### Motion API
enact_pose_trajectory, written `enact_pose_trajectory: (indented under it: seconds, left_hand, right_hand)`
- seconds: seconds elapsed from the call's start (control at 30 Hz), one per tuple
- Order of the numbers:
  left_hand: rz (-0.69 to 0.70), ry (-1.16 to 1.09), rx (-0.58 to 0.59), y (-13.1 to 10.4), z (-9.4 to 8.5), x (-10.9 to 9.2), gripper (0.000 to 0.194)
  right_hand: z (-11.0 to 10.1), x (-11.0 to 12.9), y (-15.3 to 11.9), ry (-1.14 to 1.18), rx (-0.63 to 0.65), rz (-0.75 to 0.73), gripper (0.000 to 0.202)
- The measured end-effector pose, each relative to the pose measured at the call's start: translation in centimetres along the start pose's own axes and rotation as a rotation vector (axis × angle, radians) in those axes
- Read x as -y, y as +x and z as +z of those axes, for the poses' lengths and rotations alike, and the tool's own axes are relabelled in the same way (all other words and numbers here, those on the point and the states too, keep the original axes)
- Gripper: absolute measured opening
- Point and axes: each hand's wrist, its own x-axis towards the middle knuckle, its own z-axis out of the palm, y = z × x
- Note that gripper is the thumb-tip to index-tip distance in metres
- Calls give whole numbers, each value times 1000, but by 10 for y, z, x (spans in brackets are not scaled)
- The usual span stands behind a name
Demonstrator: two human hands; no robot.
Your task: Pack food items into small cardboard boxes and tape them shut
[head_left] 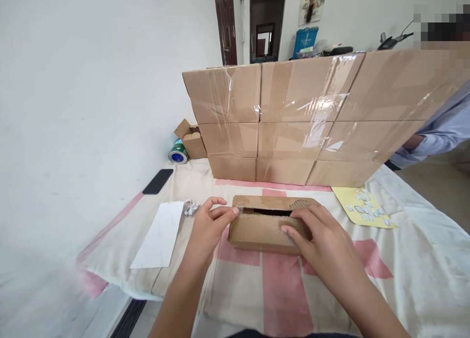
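Observation:
A small brown cardboard box [266, 230] lies on the cloth in front of me, with a dark, ragged-edged gap running along its top. My left hand [215, 220] is closed at the box's upper left corner, thumb and forefinger together on its edge by a bit of clear tape. Around the right end curls my right hand [316, 230], its fingers at the gap and its thumb on the front panel. Corrugated ridges show on the flap near those fingers. What is inside the gap is too dark to make out.
A wall of taped cardboard boxes [290, 118] stands behind. To the left lie a white paper [159, 235], a crumpled silvery scrap [190, 207], a black phone [158, 181], a can [178, 152] and an opened carton [194, 141]. At right are a yellow sheet [363, 208] and a person's sleeve [436, 132].

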Motion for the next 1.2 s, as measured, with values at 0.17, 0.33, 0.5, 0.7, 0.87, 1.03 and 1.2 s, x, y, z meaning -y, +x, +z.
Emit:
enact_pose_trajectory:
  seconds: [0.17, 0.33, 0.5, 0.7, 0.87, 1.03, 1.2]
  left_hand:
    - [-54, 56, 0, -2, -2, 8, 56]
    - [-25, 199, -2, -3, -5, 6, 53]
    - [-70, 90, 36, -3, -3, -7, 57]
    - [-89, 218, 81, -1, -9, -6, 56]
    - [-71, 496, 90, -3, -13, -7, 49]
    - [-55, 672, 81, -6, -13, -12, 40]
    - [-84, 716, 80, -7, -15, -17, 41]
  right_hand:
    - [3, 4, -5, -28, -63, -8, 11]
    - [4, 7, -9, -49, -75, -12, 12]
    - [3, 12, -9, -64, -12, 41, 11]
    - [4, 14, -8, -52, -29, 51, 12]
    - [6, 14, -9, -39, -37, 41, 13]
    - [8, 18, -8, -20, -57, 8, 13]
    - [10, 19, -8, 23, -80, -34, 13]
